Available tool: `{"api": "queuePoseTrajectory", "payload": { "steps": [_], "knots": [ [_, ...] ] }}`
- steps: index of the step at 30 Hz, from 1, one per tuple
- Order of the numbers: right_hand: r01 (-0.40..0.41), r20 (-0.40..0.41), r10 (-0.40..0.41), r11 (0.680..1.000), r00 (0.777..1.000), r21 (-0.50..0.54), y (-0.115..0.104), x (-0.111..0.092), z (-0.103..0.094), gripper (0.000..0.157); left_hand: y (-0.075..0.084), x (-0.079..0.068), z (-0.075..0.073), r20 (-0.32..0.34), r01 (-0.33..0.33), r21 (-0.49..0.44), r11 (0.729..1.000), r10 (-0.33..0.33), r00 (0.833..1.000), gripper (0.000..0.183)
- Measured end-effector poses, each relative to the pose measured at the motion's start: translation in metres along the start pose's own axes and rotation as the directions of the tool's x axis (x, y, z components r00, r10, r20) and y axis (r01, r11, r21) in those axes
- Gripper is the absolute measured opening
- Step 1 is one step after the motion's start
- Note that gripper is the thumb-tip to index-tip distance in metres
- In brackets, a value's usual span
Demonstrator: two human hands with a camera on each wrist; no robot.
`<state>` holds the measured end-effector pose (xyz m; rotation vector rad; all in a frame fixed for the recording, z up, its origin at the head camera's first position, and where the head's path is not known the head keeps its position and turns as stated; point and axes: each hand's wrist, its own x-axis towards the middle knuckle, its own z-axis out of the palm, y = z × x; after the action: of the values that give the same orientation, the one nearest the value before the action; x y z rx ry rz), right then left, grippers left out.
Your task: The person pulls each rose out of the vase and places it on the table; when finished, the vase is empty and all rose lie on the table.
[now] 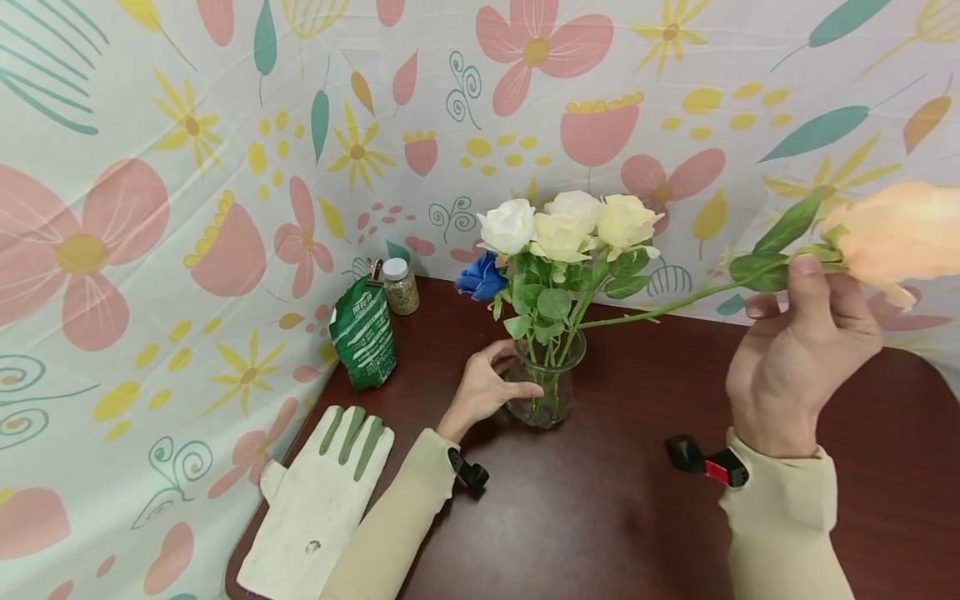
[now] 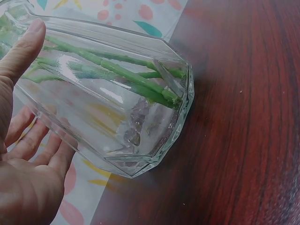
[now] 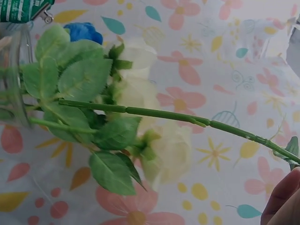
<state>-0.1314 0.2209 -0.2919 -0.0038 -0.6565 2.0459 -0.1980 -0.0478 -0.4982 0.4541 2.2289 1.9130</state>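
Note:
A clear glass vase [image 1: 557, 408] stands on the table, holding white and cream roses [image 1: 564, 237] and a blue rose [image 1: 482, 277]. My left hand [image 1: 483, 385] grips the vase, thumb on the near side and fingers round the far side. Green stems [image 2: 117, 70] cross inside the glass in the left wrist view. My right hand [image 1: 795, 358] pinches a peach flower [image 1: 900, 237] just under its bloom, thumb against the leaves. Its long green stem [image 3: 164, 115] slants toward the vase, and its cut end overlaps the leaves by the rim in the right wrist view.
Behind the vase at left are a green bag [image 1: 365, 337] with a clip on top and a small white-capped jar [image 1: 401, 287]. A white and green glove [image 1: 318, 500] lies beside my left forearm. Floral-print cloth [image 1: 420, 75] hangs behind the dark red table [image 1: 592, 517].

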Motion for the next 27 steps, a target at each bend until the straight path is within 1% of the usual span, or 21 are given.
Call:
{"api": "queuePoseTrajectory", "payload": {
  "steps": [3,7,9,11,13,16,18,20,23,25,27],
  "knots": [
    [0.025,-0.020,-0.025,1.000,0.999,-0.017,-0.005,0.005,0.001,0.011,0.000,0.000,0.000,0.002,-0.001,-0.001,1.000,0.001,1.000,0.073],
    [0.029,-0.045,-0.030,1.000,0.999,-0.009,-0.013,0.013,-0.001,0.020,0.000,0.000,-0.001,0.004,0.000,-0.005,1.000,0.000,1.000,0.074],
    [0.025,-0.049,-0.026,1.000,0.998,-0.005,-0.017,0.016,-0.004,0.018,0.000,0.000,-0.002,0.004,0.004,-0.004,1.000,-0.004,1.000,0.075],
    [0.051,-0.036,-0.053,0.998,0.998,-0.044,-0.019,0.018,-0.008,0.015,-0.001,0.000,-0.002,0.003,0.005,-0.003,1.000,-0.005,1.000,0.074],
    [0.064,-0.037,-0.068,0.994,0.997,-0.089,-0.022,0.020,-0.012,0.018,-0.001,0.000,-0.003,0.003,0.004,-0.002,1.000,-0.004,1.000,0.074],
    [0.055,-0.050,-0.061,0.991,0.997,-0.124,-0.026,0.026,-0.019,0.021,-0.002,0.000,-0.003,0.003,0.007,-0.001,1.000,-0.007,1.000,0.073],
    [0.030,-0.068,-0.038,0.993,0.997,-0.112,-0.029,0.031,-0.025,0.022,-0.002,-0.001,-0.003,0.002,0.011,0.003,1.000,-0.011,1.000,0.074],
    [-0.007,-0.090,-0.002,0.994,0.996,-0.106,-0.031,0.037,-0.031,0.019,-0.001,-0.001,-0.003,0.001,0.016,0.009,1.000,-0.016,1.000,0.075],
    [-0.062,-0.118,0.048,0.991,0.992,-0.120,-0.034,0.048,-0.040,0.017,-0.001,-0.001,-0.003,0.001,0.015,0.014,1.000,-0.015,1.000,0.075],
    [-0.101,-0.137,0.081,0.984,0.987,-0.149,-0.036,0.057,-0.048,0.019,-0.001,-0.001,-0.003,0.001,0.009,0.014,1.000,-0.009,1.000,0.074],
    [-0.129,-0.138,0.102,0.970,0.985,-0.204,-0.036,0.066,-0.056,0.018,-0.001,-0.001,-0.003,0.000,0.006,0.013,1.000,-0.006,1.000,0.074]
  ]
}}
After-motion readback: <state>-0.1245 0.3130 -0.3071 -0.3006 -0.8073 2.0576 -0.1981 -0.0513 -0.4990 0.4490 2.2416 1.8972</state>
